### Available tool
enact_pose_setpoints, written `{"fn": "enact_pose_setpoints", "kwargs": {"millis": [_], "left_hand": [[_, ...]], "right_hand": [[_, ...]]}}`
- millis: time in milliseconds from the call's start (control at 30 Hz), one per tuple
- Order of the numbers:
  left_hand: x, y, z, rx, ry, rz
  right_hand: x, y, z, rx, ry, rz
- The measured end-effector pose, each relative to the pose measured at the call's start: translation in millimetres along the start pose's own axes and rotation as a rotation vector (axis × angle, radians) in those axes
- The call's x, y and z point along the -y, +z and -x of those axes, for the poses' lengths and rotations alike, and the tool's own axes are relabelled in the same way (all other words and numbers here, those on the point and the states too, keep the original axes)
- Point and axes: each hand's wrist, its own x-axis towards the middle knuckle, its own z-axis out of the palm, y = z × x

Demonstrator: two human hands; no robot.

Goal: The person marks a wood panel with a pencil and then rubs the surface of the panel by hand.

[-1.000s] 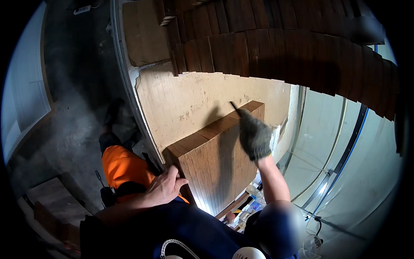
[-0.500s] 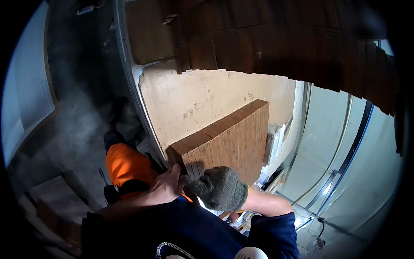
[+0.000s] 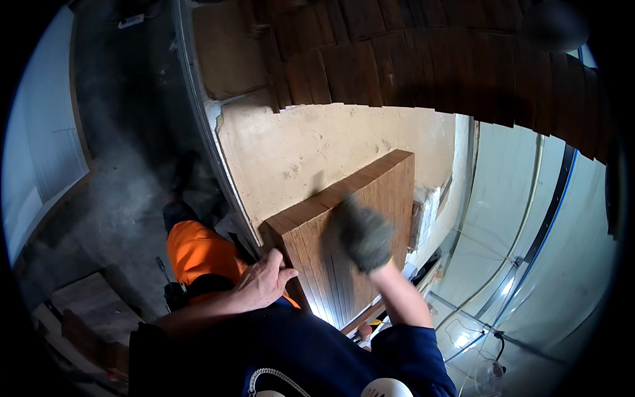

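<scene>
A block of brown wooden strips point(image 3: 390, 192), packed tightly side by side, stands tilted on a pale worktop. Its long upper edge and broad grained face both show. My bare left hand point(image 3: 264, 283) is at the block's near left corner, with its fingers and thumb closed on the edge there. Over the broad face is my right hand point(image 3: 365, 237), in a dark grey-green knitted glove. Motion smears its fingers, so I cannot make out whether they touch the wood or hold anything.
Rows of dark brown wooden strips point(image 3: 423, 69) lie along the far side of the worktop point(image 3: 284, 142). A white-edged block point(image 3: 424, 215) sits right of the wood. At the left, a leg in orange point(image 3: 198, 255) is beside the worktop edge. Translucent sheeting point(image 3: 496, 198) hangs at the right.
My right hand has moved away from my left hand, up and to the right over the block's face. My left hand stays at the corner, its thumb now more visible.
</scene>
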Motion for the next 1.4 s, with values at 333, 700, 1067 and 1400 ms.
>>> {"fn": "enact_pose_setpoints", "kwargs": {"millis": [333,700,1067,1400], "left_hand": [[1,2,0,0.006,-0.03,-0.062],[6,4,0,0.044,-0.125,-0.058],[-9,-3,4,0.033,-0.101,-0.013],[-39,-67,12,0.409,-0.289,0.205]], "right_hand": [[25,-19,-7,-0.04,-0.325,-0.111],[62,-9,21,0.084,-0.313,-0.298],[8,36,143,-0.456,0.288,-0.126],[-37,148,297,-0.678,1.708,-0.211]]}}
